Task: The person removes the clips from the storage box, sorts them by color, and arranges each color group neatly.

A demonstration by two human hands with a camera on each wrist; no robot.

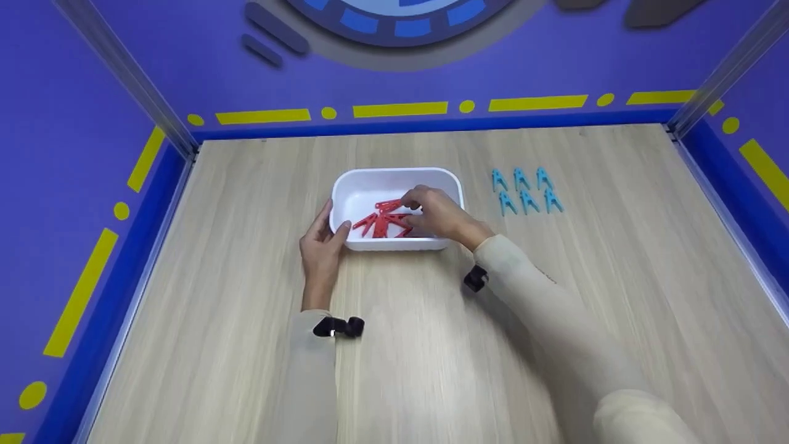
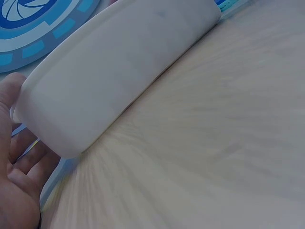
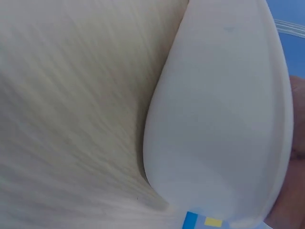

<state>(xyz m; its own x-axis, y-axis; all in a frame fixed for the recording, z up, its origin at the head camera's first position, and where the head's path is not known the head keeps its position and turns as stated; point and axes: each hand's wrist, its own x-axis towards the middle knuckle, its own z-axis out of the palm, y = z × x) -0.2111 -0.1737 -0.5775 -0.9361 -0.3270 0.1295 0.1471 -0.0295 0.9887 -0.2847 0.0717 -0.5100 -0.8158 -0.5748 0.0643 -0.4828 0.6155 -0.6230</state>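
Note:
A white plastic tub (image 1: 397,245) stands on the table with several red clothespins (image 1: 381,228) lying loose inside. My left hand (image 1: 320,250) grips its left end, thumb over the rim and fingers against the outside wall; the left wrist view shows this hand (image 2: 21,186) at the tub's corner. Over the right rim, my right hand (image 1: 434,213) reaches in among the red clothespins, its thumb and fingers bent but apart. In the right wrist view the tub wall (image 3: 219,109) hides its fingertips.
To the right of the tub, several blue clothespins (image 1: 527,191) lie in two rows on the wooden table (image 1: 407,345). Blue panels with yellow marks (image 1: 400,110) enclose the table at the back and both sides.

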